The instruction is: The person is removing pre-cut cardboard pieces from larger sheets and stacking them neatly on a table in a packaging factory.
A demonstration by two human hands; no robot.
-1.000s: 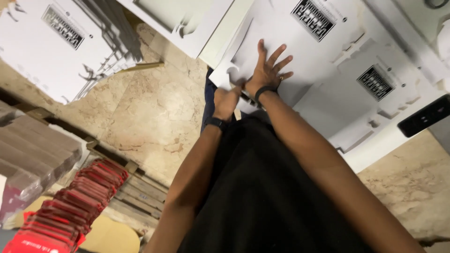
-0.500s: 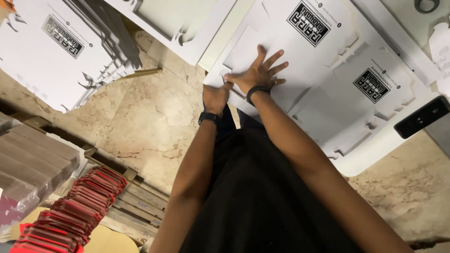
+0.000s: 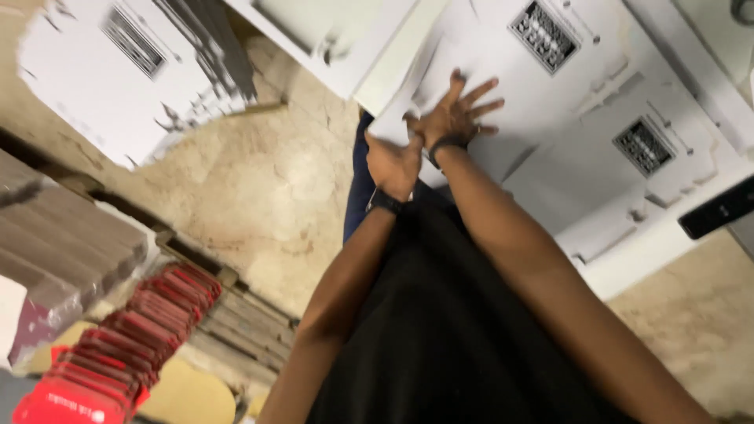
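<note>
This is looking like a packing or box-making workshop, more storeroom than home. Right under the spread right hand (image 3: 454,118) a flat white die-cut cardboard blank (image 3: 581,102) is lying on a white worktable (image 3: 652,251), its slots and tabs showing. Off to the far left of the hands, a thick stack of the same white blanks (image 3: 133,71) is leaning up. Well below and left of the grip, bundles of red flattened cartons (image 3: 118,345) are sitting on a wooden pallet (image 3: 243,322), beside brown corrugated sheets (image 3: 55,243). A mottled beige stone floor (image 3: 243,188) is running between them.
</note>
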